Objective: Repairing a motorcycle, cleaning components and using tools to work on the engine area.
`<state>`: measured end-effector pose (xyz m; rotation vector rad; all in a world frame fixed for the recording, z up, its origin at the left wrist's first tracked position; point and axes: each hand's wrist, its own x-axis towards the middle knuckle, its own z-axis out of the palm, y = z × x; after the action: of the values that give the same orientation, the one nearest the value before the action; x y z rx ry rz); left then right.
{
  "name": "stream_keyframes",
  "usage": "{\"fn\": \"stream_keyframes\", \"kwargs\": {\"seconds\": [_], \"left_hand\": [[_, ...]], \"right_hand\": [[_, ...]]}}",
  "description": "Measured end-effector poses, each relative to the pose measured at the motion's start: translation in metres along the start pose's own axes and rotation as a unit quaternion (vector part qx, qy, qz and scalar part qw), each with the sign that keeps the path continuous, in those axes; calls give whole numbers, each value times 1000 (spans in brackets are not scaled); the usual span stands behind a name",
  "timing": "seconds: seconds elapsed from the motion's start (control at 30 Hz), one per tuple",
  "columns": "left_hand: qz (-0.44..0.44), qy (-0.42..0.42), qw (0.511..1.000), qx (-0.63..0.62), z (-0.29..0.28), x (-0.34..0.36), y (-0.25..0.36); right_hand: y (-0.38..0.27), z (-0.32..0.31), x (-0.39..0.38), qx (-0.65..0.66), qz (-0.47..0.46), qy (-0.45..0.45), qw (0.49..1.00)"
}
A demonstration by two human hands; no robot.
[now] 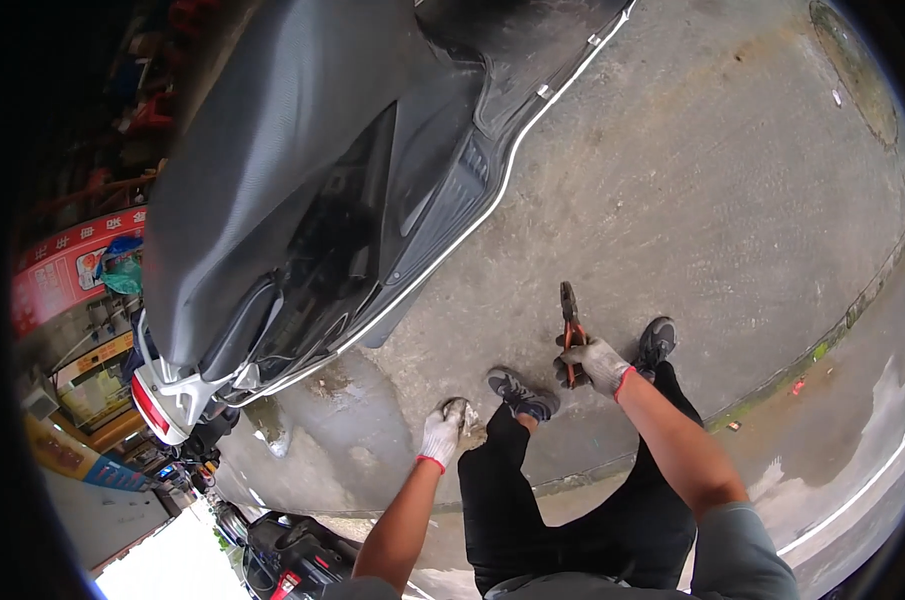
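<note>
My right hand [598, 367], in a white work glove with dark fingers and a red cuff, is wrapped round a pair of pliers [573, 334]. The pliers have orange-red handles and a dark head that points away from me. My left hand [441, 433], gloved the same way, hangs lower with its fingers curled in. Beside its fingers a small pale patch shows, too unclear to name. To the left and ahead stands a large dark scooter [302, 170] with a black seat and a pale strip along its lower edge. Neither hand touches it.
Grey concrete ground [692, 200] spreads ahead and right. A wet patch [357, 415] lies near the scooter's rear, by its red tail light [150, 404]. Another dark vehicle [297, 555] stands at the lower left. Shop fronts with a red sign [77, 270] line the left.
</note>
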<state>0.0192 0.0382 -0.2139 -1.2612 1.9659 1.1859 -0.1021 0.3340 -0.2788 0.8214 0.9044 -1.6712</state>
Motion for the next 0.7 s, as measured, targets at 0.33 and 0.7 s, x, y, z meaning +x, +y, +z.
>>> {"fn": "stream_keyframes", "kwargs": {"seconds": [0.33,0.7], "left_hand": [[233,-80,956,-161,130,275,48],[366,-96,922,-79,118,368,83]], "right_hand": [[-59,-26,199,-175,-81,-54,980],[-83,27,260,-326,-179,-122,920]]}}
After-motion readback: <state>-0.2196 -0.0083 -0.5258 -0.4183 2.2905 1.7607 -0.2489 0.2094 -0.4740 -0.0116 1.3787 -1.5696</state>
